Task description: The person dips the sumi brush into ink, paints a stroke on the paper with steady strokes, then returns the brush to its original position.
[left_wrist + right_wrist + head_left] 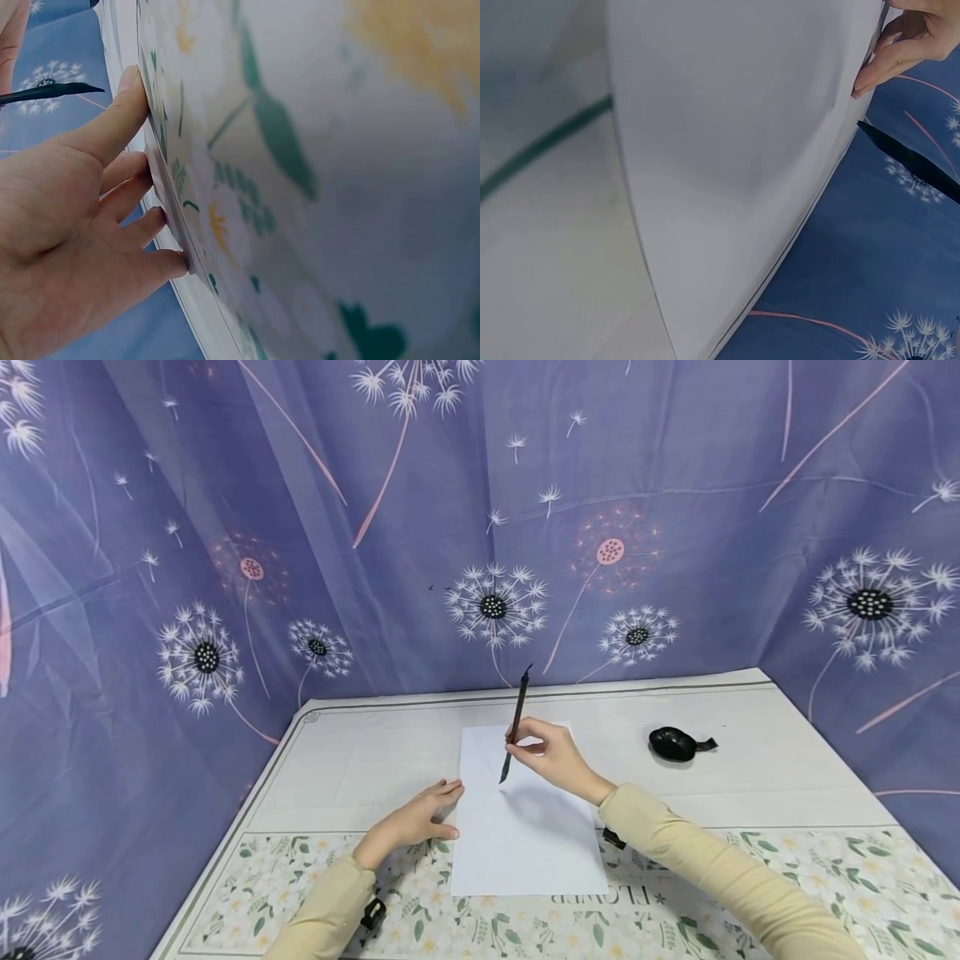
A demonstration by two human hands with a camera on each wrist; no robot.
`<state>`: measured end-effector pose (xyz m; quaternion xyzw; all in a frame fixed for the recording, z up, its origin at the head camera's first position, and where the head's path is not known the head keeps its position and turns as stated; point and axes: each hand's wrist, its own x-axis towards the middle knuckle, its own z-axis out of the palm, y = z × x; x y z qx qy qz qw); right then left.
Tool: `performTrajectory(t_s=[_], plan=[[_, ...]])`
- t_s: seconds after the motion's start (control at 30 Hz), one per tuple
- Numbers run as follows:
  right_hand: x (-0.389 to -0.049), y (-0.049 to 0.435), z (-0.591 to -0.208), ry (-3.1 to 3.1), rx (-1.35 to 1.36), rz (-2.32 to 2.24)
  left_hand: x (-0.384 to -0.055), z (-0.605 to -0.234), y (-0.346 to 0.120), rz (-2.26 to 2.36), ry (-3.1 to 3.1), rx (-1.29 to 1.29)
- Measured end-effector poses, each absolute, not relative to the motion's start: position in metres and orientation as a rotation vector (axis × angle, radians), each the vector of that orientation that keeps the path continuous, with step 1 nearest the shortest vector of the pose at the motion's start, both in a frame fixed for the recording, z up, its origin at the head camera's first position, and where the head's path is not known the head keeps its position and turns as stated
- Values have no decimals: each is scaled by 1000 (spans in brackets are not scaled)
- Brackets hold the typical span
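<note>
A dark writing brush (519, 710) is pinched between the thumb and fingers of my right hand (553, 752), tilted slightly with its black tip pointing down. That tip hovers just over a blank-looking white sheet of paper (525, 852); the right wrist view shows the brush tip (885, 142) apart from the surface. My left hand (420, 818) rests at the paper's left edge, fingers extended and touching the edge and the cloth. In the left wrist view, the left hand (82, 202) has its thumb and fingers spread and holds nothing.
To the right on the table lies a small black dish with a short handle (672, 744). The tablecloth (360, 760) is white with a flowered band at the front. A blue dandelion-print curtain (420, 527) hangs behind and along both sides.
</note>
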<state>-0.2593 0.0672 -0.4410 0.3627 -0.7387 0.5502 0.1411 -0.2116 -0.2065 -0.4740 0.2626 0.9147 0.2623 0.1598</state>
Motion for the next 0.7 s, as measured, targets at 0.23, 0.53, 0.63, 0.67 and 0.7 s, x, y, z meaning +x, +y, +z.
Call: performTrajectory(t_s=[0.23, 0.53, 0.63, 0.67, 0.7], plan=[[-259, 65, -442, -2209, 1036, 1576, -212, -474, -207, 748, 2621, 756], [-252, 62, -432, -2225, 1045, 1555, -212, -473, -207, 740, 2626, 759], [-258, 61, -442, -2216, 1042, 1574, -212, -473, -207, 742, 2620, 748], [-258, 61, -442, -2205, 1049, 1585, -211, -473, -207, 744, 2621, 747], [-257, 60, -442, -2198, 1055, 1590, -211, -473, -207, 745, 2619, 745]])
